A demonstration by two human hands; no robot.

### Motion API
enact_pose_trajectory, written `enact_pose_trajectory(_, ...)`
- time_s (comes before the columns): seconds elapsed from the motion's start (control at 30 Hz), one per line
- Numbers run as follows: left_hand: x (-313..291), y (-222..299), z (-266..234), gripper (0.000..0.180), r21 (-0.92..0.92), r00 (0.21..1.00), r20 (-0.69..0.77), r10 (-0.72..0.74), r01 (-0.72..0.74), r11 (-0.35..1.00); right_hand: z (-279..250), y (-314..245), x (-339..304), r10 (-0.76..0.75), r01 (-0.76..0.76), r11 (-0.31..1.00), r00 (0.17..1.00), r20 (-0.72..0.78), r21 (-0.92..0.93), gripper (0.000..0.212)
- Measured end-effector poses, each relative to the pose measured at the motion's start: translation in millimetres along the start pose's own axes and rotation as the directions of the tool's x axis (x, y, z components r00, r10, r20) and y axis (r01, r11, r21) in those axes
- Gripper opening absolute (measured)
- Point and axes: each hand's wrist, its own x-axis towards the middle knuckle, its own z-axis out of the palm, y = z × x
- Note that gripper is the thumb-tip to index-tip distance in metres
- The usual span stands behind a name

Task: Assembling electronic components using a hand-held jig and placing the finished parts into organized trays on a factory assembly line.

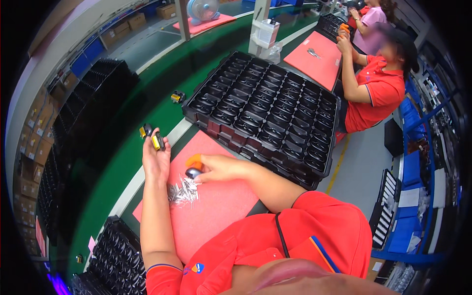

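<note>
My left hand (156, 160) is raised over the edge of the green conveyor, fingers curled round a small black-and-yellow part (158, 142). A similar black-and-yellow part (145, 131) shows just past its fingertips; whether the hand touches it I cannot tell. Above the pink mat (221, 196), my right hand (219, 168) is closed on a dark, glossy rounded piece (193, 173). Something orange (194, 160) sits at its fingers, perhaps a finger covering. Below it lies a loose pile of thin silvery metal pins (184, 192).
Stacked black compartment trays (265, 105) stand beyond my right arm; another black tray (115, 250) is at lower left. Another black-and-yellow part (177, 97) rests on the green conveyor (162, 105). A co-worker in red (376, 91) sits at another pink mat (314, 59).
</note>
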Motion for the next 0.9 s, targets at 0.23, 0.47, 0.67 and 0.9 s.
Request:
enact_pose_trajectory(0.23, -3.5, -12.0, -2.1, 0.039, 0.185, 0.995, 0.099, -0.003, -0.016, 0.983, 0.1, 11.7, 10.2, 0.163, -0.005, 0.883, 0.941, -0.298, 0.469, 0.039)
enact_pose_trajectory(0.47, -24.9, -25.1, 19.8, 0.038, 0.398, 0.996, 0.083, -0.028, -0.008, 0.918, -7.7, 18.7, 11.4, 0.251, 0.041, 0.871, 0.82, -0.515, 0.49, 0.04)
enact_pose_trajectory(0.67, -27.8, -31.6, 19.7, 0.041, 0.44, 0.988, 0.118, -0.103, 0.041, 0.897, -2.3, 25.0, 12.7, 0.029, 0.118, 0.978, 0.744, -0.668, 0.174, 0.045)
enact_pose_trajectory(0.9, -33.3, -32.3, 25.7, 0.041, 0.436, 0.98, 0.157, -0.119, 0.04, 0.899, -2.7, 27.0, 14.0, -0.007, 0.177, 0.972, 0.67, -0.742, 0.151, 0.04)
